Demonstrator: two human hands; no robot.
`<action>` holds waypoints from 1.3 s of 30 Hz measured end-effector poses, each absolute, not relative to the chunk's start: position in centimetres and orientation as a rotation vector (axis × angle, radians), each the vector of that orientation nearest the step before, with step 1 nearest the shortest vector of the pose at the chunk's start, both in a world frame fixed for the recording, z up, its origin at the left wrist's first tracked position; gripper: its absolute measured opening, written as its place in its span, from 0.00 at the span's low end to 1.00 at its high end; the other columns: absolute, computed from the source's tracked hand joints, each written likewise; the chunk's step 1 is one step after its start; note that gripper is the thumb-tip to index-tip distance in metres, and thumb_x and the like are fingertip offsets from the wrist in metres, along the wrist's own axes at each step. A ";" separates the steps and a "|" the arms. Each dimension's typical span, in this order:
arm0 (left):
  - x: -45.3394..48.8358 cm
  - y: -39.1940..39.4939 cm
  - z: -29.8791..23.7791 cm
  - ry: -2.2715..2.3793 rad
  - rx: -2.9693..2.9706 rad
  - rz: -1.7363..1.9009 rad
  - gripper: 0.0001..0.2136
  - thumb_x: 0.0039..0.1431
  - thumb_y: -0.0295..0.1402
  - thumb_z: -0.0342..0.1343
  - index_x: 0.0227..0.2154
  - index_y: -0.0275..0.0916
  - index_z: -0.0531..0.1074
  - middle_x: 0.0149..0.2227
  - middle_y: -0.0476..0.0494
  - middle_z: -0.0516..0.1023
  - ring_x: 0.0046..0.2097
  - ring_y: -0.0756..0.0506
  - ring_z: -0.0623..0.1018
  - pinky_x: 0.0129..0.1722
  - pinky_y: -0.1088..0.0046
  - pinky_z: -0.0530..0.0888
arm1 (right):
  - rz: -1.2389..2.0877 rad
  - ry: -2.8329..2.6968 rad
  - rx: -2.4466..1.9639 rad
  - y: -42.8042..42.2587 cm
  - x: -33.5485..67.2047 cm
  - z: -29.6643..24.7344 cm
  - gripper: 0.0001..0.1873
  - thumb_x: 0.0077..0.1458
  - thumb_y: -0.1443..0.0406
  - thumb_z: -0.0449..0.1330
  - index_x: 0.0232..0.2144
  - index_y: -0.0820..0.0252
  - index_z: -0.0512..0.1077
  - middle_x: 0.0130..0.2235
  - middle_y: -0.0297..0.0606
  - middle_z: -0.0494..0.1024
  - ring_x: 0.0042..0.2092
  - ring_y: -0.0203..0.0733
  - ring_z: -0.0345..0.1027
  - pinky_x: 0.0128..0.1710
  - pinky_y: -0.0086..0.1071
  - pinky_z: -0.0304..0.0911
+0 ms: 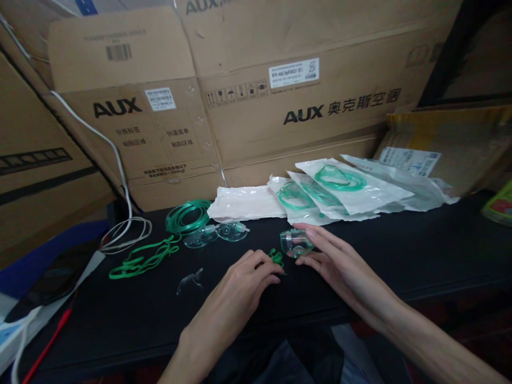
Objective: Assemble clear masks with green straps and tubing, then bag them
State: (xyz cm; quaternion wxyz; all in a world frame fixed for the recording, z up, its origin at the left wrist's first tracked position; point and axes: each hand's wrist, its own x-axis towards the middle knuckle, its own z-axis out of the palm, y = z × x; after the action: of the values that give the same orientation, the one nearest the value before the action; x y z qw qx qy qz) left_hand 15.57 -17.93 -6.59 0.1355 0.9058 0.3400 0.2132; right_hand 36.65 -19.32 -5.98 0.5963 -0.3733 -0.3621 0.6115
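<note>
In my right hand (326, 250) is a clear oxygen mask (295, 242), pinched at its right side between thumb and fingers. My left hand (250, 277) is closed on a bunched green elastic strap (276, 257), just left of the mask. Two more clear masks, a left one (200, 236) and a right one (232, 231), lie behind my left hand. A coil of green tubing (188, 216) rests beside them. Loose green straps (140, 258) are spread at the left, and small clear plastic pieces (190, 280) lie nearer to me.
White packets with green tubing (340, 181) and a flat white packet (244, 204) line the back of the black table (140, 314). Large cardboard boxes (256, 128) stand behind. At the left are a white cable (120, 160) and a dark phone-like object (60, 272).
</note>
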 end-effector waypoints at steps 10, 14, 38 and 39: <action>16.5 -17.8 -7.5 1.041 2.601 0.977 0.06 0.68 0.23 0.53 0.39 0.40 0.73 0.44 0.45 0.74 0.45 0.47 0.77 0.47 0.72 0.75 | 1.499 -0.838 -0.870 -18.8 36.5 -6.6 0.27 0.47 0.61 0.76 0.50 0.58 0.77 0.42 0.37 0.81 0.42 0.38 0.74 0.48 0.32 0.70; 16.5 -18.3 -7.0 0.945 2.488 1.198 0.05 0.69 0.25 0.54 0.41 0.41 0.71 0.44 0.47 0.77 0.47 0.49 0.78 0.50 0.75 0.74 | 1.558 -0.777 -0.787 -18.5 34.8 -6.7 0.25 0.49 0.61 0.75 0.48 0.60 0.77 0.41 0.38 0.81 0.43 0.38 0.74 0.47 0.32 0.70; 15.1 -18.6 -6.4 1.114 2.289 1.328 0.05 0.68 0.26 0.56 0.39 0.42 0.75 0.37 0.51 0.80 0.37 0.50 0.79 0.37 0.79 0.73 | 1.521 -1.061 -0.732 -18.7 33.5 -6.7 0.21 0.58 0.51 0.67 0.48 0.56 0.79 0.46 0.41 0.80 0.46 0.42 0.69 0.40 0.32 0.64; 15.1 -18.6 -6.4 1.083 2.291 1.316 0.05 0.68 0.26 0.56 0.39 0.43 0.75 0.38 0.51 0.80 0.38 0.51 0.79 0.38 0.79 0.73 | 1.516 -1.078 -0.735 -18.7 33.5 -6.8 0.21 0.58 0.51 0.67 0.48 0.56 0.79 0.46 0.41 0.80 0.46 0.42 0.69 0.40 0.32 0.64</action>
State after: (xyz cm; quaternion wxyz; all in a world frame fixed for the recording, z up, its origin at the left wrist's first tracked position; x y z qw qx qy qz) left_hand 15.06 -18.58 -6.44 0.1427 0.7940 0.3753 0.4564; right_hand 33.46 -18.73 -6.75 0.5402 -0.3093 -0.4536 0.6378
